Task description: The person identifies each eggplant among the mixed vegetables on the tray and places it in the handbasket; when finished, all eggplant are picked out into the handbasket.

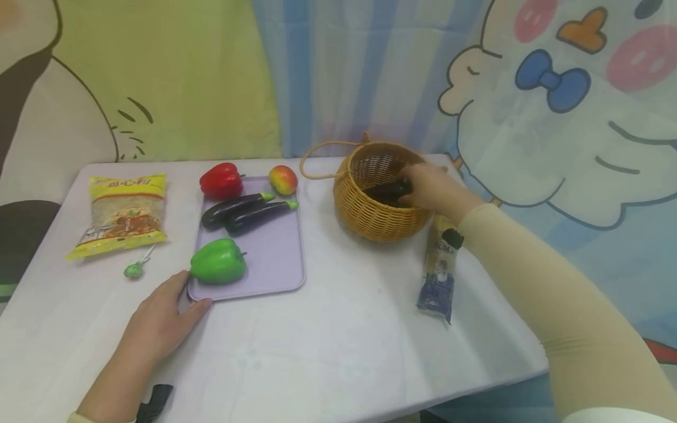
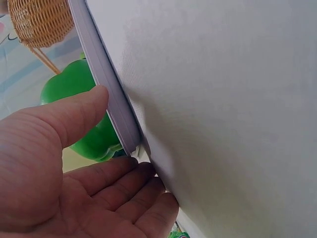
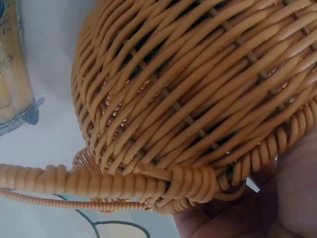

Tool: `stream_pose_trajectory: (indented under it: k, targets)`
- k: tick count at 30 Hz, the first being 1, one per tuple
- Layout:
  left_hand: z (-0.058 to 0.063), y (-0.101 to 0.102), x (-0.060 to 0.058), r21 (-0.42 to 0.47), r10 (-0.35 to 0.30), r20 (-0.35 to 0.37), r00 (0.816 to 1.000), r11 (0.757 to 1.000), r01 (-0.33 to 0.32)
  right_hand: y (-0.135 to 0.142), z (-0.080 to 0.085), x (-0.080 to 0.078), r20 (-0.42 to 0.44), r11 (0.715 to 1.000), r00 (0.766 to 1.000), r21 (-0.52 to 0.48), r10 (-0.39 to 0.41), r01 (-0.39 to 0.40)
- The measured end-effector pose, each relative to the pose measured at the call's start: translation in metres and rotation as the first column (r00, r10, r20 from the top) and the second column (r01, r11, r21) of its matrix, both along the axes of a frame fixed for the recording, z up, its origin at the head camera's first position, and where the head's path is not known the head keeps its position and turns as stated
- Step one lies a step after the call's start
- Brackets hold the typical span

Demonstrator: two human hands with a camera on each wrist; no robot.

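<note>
At the wicker basket [image 1: 375, 222], my right hand [image 1: 435, 187] reaches over the rim and grips a dark eggplant [image 1: 387, 191] inside the opening. In the right wrist view the basket's woven wall [image 3: 198, 84] covers much of the picture and hides the eggplant. My left hand [image 1: 158, 323] rests at the near left corner of the lilac tray [image 1: 275, 258]. Its thumb touches the tray rim, and its fingers lie along the side. On the tray are a green bell pepper [image 1: 218, 262], two eggplants [image 1: 259, 217], a red bell pepper [image 1: 221, 181] and a red-yellow mango [image 1: 283, 180].
A yellow food bag [image 1: 127, 214] lies on the left of the white-covered table [image 1: 328, 352], with a green lollipop [image 1: 134, 270] near it. Right of the basket lies a long packet [image 1: 439, 273] with a blue end. The basket's handle [image 1: 317, 144] sticks out leftward.
</note>
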State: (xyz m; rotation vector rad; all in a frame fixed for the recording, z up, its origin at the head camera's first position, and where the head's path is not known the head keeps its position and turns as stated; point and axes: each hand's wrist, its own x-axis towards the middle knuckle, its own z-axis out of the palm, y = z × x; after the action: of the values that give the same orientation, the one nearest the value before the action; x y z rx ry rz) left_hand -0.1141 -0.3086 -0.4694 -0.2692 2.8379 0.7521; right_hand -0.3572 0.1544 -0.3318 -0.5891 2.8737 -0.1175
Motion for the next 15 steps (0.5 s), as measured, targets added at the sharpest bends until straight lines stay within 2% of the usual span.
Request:
stream_pose_trajectory:
  k: [7,15]
  targets:
    - [0.002,-0.002,0.001,0.007,-0.008,-0.008,1.000,1.000,0.008,-0.008,0.001,-0.002,0.015,1.000,1.000,0.005,-0.014,0.014]
    - [0.001,0.001,0.003,0.006,0.008,0.005,1.000,1.000,-0.008,-0.013,-0.003,-0.011,0.061,0.996,0.994,0.036,-0.089,0.087]
